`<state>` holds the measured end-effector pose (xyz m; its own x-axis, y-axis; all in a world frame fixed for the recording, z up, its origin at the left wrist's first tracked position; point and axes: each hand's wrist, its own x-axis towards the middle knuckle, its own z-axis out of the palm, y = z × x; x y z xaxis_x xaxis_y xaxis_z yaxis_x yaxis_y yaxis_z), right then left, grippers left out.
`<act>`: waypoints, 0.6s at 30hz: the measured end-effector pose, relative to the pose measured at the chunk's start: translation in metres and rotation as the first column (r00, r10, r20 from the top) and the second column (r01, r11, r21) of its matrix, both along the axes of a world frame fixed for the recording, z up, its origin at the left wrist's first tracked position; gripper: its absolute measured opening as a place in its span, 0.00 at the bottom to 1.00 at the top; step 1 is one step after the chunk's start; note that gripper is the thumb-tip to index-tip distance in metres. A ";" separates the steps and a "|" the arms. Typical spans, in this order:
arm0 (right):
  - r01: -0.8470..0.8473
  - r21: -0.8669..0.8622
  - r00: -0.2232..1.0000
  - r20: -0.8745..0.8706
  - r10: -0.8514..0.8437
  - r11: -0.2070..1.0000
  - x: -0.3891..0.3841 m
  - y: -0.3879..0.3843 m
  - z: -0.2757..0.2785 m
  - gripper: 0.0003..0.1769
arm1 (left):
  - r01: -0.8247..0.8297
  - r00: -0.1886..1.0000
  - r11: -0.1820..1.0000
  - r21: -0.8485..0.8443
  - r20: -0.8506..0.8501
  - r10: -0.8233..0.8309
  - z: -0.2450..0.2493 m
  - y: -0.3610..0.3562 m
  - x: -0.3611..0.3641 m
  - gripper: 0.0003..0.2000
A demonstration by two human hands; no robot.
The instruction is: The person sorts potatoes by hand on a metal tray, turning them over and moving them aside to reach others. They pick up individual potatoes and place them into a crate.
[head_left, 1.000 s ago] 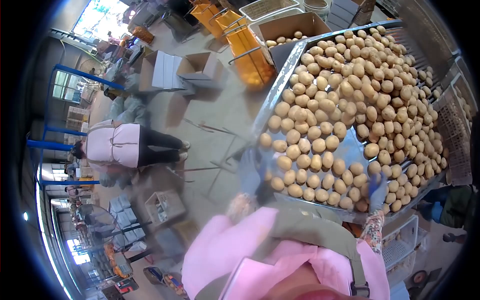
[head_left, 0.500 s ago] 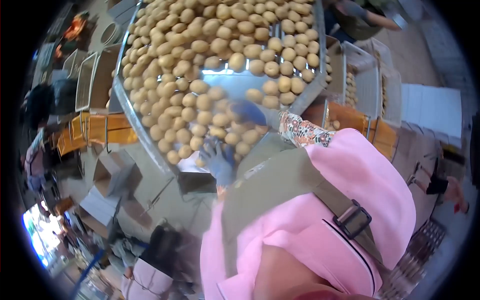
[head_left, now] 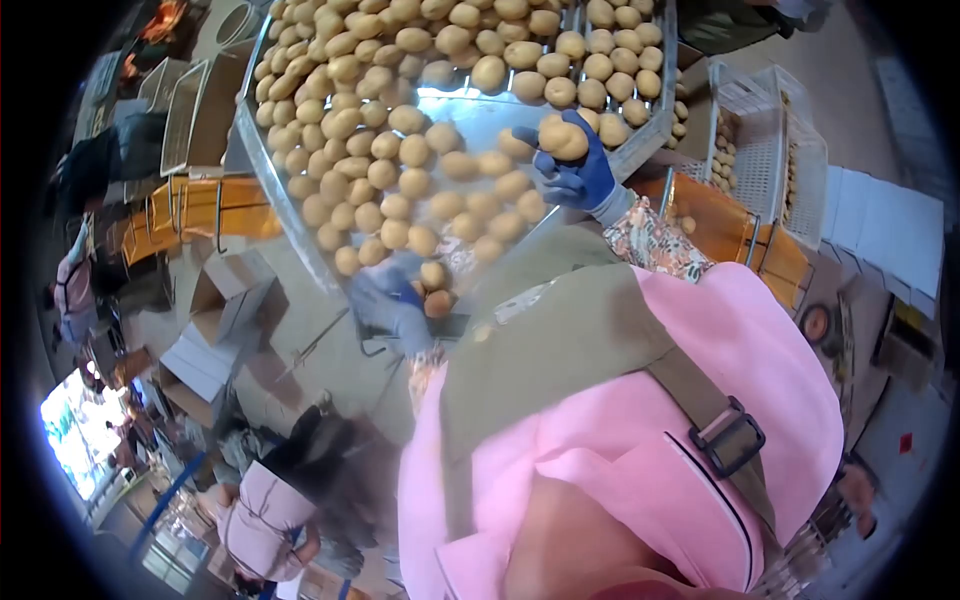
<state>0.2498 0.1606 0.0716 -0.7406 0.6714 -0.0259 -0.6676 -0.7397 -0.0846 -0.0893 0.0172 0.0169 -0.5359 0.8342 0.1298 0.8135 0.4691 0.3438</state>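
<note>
Tan, oval, potato-like produce (head_left: 395, 205) covers much of a metal-edged sorting table (head_left: 290, 215) in front of me. My right hand (head_left: 580, 178), in a blue glove, is raised over the table's right side. Its fingers curl around tan produce (head_left: 563, 141), at least two pieces. Down at the near left corner is my left hand (head_left: 392, 305), in a grey-blue glove, blurred by motion. Beside its fingers lie a tan piece (head_left: 432, 275) and a darker one (head_left: 438, 304). Several pieces near the table's middle are smeared by movement.
Plastic crates (head_left: 745, 150) with more produce stand to the right, beside an orange chute (head_left: 705, 225). Another orange chute (head_left: 215, 212) is on the left. Open cardboard boxes (head_left: 225, 300) sit on the floor. Other people, one in a pink top (head_left: 265, 520), are around.
My right hand has moved right and away from the pile, lifting produce with it. My left hand has shifted left and towards the near corner. Pieces on the near part of the table have moved.
</note>
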 end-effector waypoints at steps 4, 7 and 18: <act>0.056 0.242 0.651 0.727 -0.219 0.969 -0.008 -0.012 0.036 0.39 | 0.114 0.983 0.993 0.027 -0.146 -0.108 -0.030 0.034 0.046 0.30; 0.061 -0.052 0.806 0.591 -0.018 0.997 -0.013 0.001 0.051 0.32 | 0.450 0.893 0.853 -0.264 0.104 -0.439 -0.029 0.028 0.082 0.31; -0.531 0.631 -0.197 0.557 -0.807 0.566 -0.063 0.024 -0.075 0.19 | 0.483 0.869 0.783 -0.392 0.321 -0.376 -0.007 -0.015 0.001 0.25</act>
